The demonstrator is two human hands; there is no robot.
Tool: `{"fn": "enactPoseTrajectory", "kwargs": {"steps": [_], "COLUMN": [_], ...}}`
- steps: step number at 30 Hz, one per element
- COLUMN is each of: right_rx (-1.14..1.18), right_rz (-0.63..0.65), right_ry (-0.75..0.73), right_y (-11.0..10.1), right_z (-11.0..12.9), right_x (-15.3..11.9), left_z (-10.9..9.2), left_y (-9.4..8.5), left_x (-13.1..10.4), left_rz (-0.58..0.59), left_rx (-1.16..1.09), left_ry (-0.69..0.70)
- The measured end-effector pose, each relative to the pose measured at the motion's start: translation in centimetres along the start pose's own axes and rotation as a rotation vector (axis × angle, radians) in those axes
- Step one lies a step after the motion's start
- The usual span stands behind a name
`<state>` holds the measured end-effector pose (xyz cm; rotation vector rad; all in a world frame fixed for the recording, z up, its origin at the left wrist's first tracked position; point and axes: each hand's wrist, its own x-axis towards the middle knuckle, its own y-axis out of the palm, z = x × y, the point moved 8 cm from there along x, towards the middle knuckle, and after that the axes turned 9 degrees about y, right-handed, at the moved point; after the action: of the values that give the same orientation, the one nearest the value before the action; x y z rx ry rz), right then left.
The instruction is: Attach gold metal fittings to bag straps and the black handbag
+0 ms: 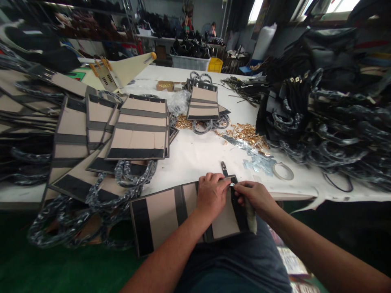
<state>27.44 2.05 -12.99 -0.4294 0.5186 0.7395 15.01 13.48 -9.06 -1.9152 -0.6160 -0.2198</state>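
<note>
A beige-and-black bag panel [163, 211] lies slantwise across my lap and the table's front edge. My left hand [214, 191] rests over its upper part, with fingers closed on the panel's edge near the corner. Right beside those fingertips is a small shiny metal plate [232, 184], set against the black end strip. My right hand [252, 195] pinches at this plate with thumb and forefinger. Out of the lower side of that hand hangs a pale, greyish handle-like piece [251, 217]; its other end is hidden. Just beyond the panel's corner a short black strap with metal fittings [224, 167] sticks out.
Stacked bag panels [139, 138] with plastic-wrapped handles [134, 173] crowd the left. Gold-coloured clips [249, 134], flat metal plates [258, 161] and a tape roll [283, 171] lie ahead right. Black bag parts [330, 122] are heaped at right. People sit in the background.
</note>
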Motion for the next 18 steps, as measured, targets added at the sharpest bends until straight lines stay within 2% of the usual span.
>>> {"fn": "enactPoseTrajectory", "kwargs": {"steps": [6,18], "right_rx": [0.007,-0.153], "right_rz": [0.015,-0.056], "right_ry": [-0.019,-0.085], "right_y": [0.0,-0.1], "right_z": [-0.1,1.9], "right_x": [-0.2,-0.1], "left_z": [0.0,0.0], "left_y": [0.2,0.1], "left_x": [0.3,0.2], "left_rz": [0.009,0.0], "left_rx": [-0.013,0.01], "left_ry": [-0.005,0.012]}}
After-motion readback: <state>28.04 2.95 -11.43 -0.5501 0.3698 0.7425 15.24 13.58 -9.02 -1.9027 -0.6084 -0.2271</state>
